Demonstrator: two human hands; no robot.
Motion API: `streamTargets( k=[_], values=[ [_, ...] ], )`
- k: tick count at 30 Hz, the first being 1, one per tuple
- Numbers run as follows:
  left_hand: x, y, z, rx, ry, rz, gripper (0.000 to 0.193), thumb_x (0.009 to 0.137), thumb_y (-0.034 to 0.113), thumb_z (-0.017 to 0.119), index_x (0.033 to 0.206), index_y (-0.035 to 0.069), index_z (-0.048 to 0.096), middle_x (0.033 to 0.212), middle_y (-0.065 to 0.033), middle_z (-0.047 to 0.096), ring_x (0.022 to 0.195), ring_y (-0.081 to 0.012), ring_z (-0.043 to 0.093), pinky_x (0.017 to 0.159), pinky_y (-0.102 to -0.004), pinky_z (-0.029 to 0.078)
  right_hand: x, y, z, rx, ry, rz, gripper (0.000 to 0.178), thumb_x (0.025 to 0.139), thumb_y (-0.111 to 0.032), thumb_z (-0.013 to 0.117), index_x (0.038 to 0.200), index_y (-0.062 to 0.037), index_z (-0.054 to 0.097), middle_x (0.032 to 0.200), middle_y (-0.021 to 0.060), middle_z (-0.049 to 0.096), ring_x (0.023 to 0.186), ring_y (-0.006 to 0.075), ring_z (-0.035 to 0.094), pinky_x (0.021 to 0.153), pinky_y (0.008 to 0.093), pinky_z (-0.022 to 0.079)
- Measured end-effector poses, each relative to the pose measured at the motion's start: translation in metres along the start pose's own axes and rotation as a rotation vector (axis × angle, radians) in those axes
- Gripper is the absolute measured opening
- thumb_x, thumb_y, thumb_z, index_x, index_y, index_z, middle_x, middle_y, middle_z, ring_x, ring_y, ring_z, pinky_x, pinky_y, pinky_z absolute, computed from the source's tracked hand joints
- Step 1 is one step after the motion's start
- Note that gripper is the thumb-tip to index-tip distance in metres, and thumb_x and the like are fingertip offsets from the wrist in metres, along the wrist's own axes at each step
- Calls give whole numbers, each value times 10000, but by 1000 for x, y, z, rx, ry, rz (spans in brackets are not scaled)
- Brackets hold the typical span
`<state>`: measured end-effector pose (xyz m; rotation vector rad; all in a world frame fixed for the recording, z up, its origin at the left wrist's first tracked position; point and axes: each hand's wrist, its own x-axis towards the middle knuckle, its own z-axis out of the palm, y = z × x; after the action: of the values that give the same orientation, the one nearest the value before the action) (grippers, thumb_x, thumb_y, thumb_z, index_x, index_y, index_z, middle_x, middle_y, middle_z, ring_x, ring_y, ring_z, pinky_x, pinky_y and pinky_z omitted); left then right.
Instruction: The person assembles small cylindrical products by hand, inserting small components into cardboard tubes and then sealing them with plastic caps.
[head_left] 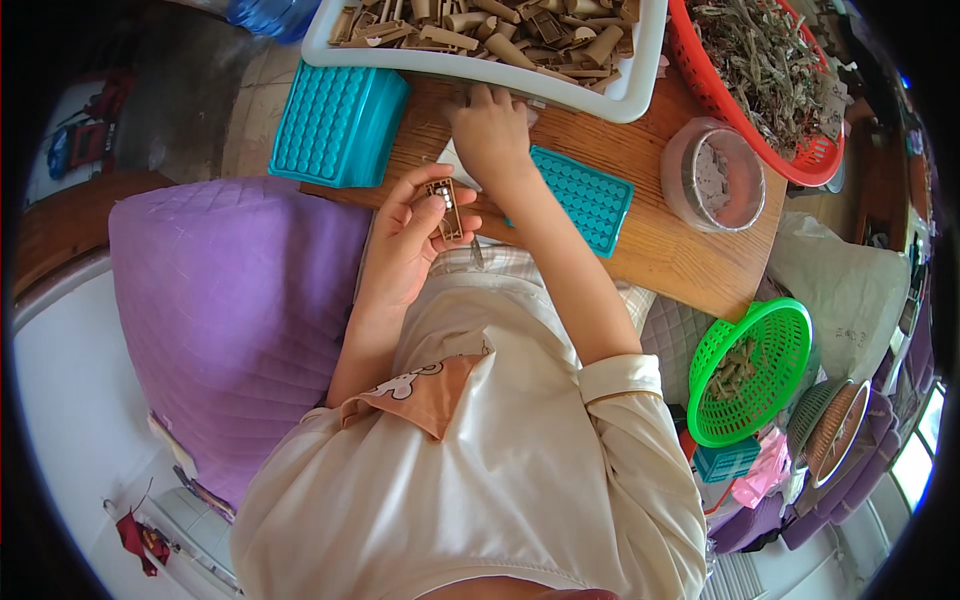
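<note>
Between thumb and fingers, my left hand holds up a small brown plastic casing. Its open side faces up, and several small shiny whitish parts show inside it. My right hand reaches down to the table just below the white bin, its fingers bent and closed together. Their tips are partly hidden, so what they pinch does not show. A white flat thing lies partly under the right hand. Beneath the right forearm is a teal tray with rows of round cups.
Brown plastic pieces fill the white bin. A teal stack of trays stands left on the wooden table. To the right are a clear tub, a red basket of greyish scraps and a green basket. Purple quilted cloth bulges at left.
</note>
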<state>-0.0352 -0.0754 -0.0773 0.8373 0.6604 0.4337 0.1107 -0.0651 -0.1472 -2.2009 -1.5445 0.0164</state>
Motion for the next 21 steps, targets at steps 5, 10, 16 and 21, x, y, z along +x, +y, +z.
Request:
streamTargets(
  k=[5,10,16,21],
  values=[
    [-1,2,3,-138,10,55,333,888,184,407,1179,23,391,1058,-160,534,873,-225,589,734,-315,510,7,-8,10,-94,-46,98,189,710,-140,583,896,-107,594,861,119,531,873,315,507,716,408,429],
    [5,0,9,-168,64,144,341,889,150,403,1202,17,377,1104,-155,504,948,-239,556,794,-332,486,-3,1,-2,617,173,178,180,648,-39,629,803,-29,536,764,103,587,741,309,563,635,354,450],
    [10,3,23,-156,44,218,341,873,131,440,1184,0,391,1087,-139,509,999,-259,521,873,-353,435,-37,6,-59,1070,94,471,236,717,4,598,921,-3,479,895,150,604,776,197,602,645,280,483],
    [9,3,44,-135,-33,195,334,849,137,500,1142,-8,432,1023,-118,539,963,-204,532,823,-293,446,-76,8,-110,1562,192,529,259,758,-5,592,996,38,500,914,91,594,829,126,558,701,237,466]
  ],
)
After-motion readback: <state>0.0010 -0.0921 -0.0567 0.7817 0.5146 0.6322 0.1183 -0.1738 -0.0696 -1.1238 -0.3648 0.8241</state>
